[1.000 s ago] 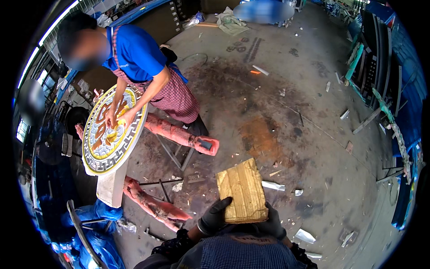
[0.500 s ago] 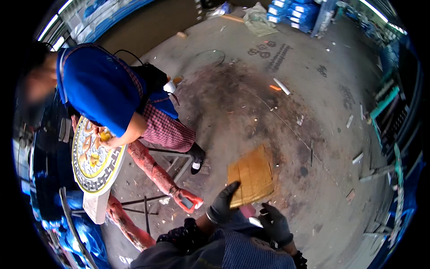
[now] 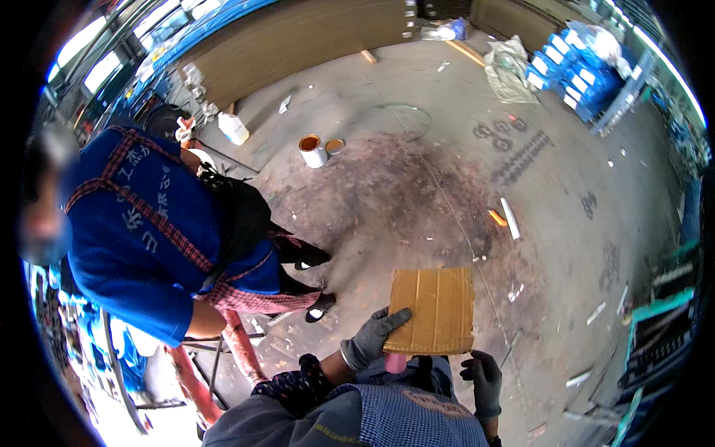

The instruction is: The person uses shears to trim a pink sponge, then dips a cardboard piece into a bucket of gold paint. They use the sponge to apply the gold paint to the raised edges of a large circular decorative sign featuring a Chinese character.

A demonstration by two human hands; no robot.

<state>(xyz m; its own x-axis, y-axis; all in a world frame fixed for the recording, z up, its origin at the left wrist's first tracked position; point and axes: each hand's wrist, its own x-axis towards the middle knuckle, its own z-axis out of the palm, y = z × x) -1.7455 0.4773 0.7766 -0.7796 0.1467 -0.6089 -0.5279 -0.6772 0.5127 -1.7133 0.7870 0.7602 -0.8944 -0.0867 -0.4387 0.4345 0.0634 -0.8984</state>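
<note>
My left hand (image 3: 375,339), in a dark grey glove, grips the left edge of a flat brown cardboard piece (image 3: 432,307), its thumb lying over the front. The cardboard is held up before my body, and creases run along it. Under its lower edge a pink thing (image 3: 395,363) sticks out; its kind is hidden. My right hand (image 3: 484,381), also gloved, hangs just below the lower right corner, apart from the cardboard. Its fingers are loosely bent and spaced, with nothing visible in them.
A co-worker in a blue shirt (image 3: 149,223) stands close at my left, beside red-stained supports (image 3: 242,346). Farther off are an open paint can (image 3: 313,153), its lid (image 3: 334,147), a white jug (image 3: 233,128) and blue-wrapped bundles (image 3: 577,74). Scraps litter the stained floor (image 3: 372,194).
My view has swung, and the cardboard now sits more upright. The co-worker has turned; the round patterned panel is out of sight, while the paint can and jug have come into view.
</note>
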